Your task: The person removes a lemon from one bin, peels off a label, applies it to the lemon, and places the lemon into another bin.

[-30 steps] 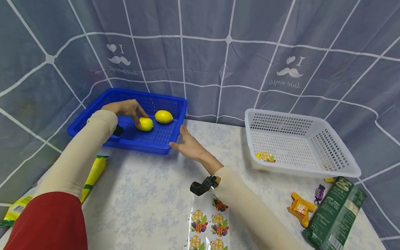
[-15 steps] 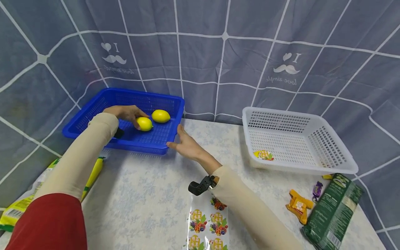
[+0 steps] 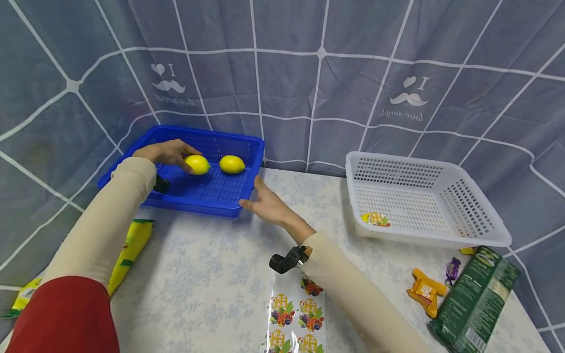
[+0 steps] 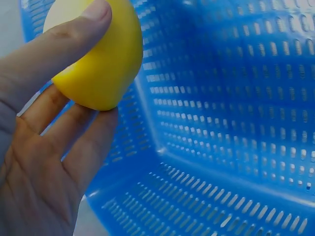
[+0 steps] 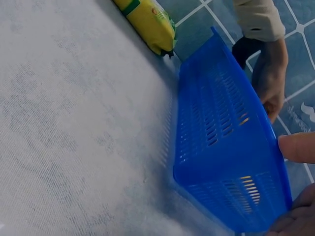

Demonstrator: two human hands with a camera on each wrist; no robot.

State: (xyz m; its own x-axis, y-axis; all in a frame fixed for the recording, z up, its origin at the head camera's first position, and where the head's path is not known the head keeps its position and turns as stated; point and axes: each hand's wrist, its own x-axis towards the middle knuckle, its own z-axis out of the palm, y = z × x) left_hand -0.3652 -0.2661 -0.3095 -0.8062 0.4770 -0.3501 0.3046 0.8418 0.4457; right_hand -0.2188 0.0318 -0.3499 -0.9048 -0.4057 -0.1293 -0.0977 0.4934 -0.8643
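My left hand (image 3: 165, 153) is inside the blue basket (image 3: 198, 205) and pinches a yellow lemon (image 3: 197, 164). In the left wrist view, the thumb lies across one side of the lemon (image 4: 115, 59) and the fingers support the other. A second lemon (image 3: 231, 164) sits on the basket floor to its right. Outside the basket, my right hand (image 3: 269, 203) rests against the near right corner, its thumb and fingers straight. The right wrist view shows that thumb (image 5: 298, 147) touching the basket rim. A dark strap piece at my left wrist partly shows over the basket.
A white basket (image 3: 423, 240) stands at the right, with a fruit-printed sticker (image 3: 375, 219) near its front left corner. By it lie a green packet (image 3: 476, 299), an orange wrapper (image 3: 425, 291) and a purple candy (image 3: 452, 271). A sticker sheet (image 3: 282, 314) and a yellow packet (image 3: 132, 250) lie nearer.
My left hand has moved up and slightly left in the basket with the lemon, away from the other lemon. My right hand stays at the basket corner.
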